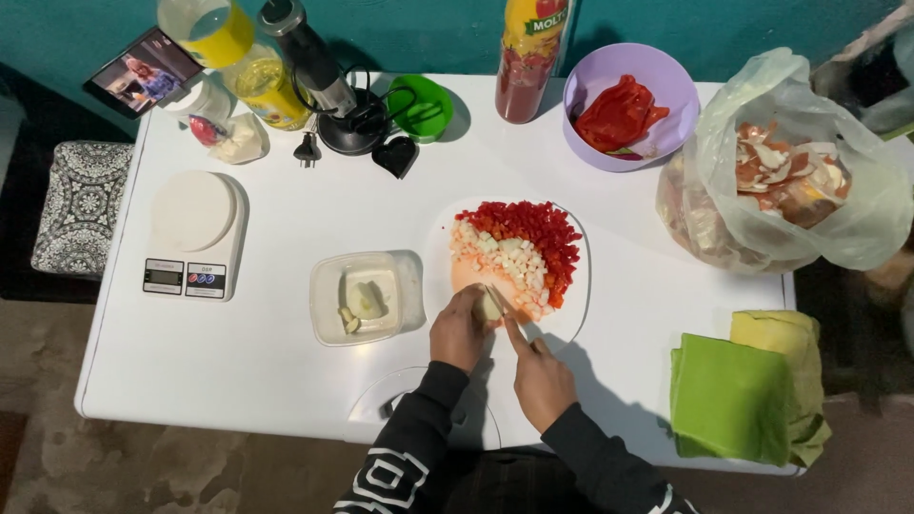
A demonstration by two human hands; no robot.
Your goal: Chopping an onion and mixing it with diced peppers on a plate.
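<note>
Head view, left hand: our left hand [461,328] is curled over a small pale vegetable piece [489,306], pinning it at the near edge of the white plate [577,286].
Right hand: our right hand [541,381] grips a knife [505,314], blade angled onto that piece.
Plate: we see diced red pepper [538,228] heaped beside pale diced cubes [495,255].
Left of plate: a clear plastic tub [357,297], just beside it.
Further left: a white kitchen scale [193,233].
Far edge: a purple bowl [586,90] with red pepper pieces.
Right: green and yellow cloths [747,395].

Left hand [461,328] steadies onion piece [489,305], right hand [541,381] cutting with knife [506,319].
</note>
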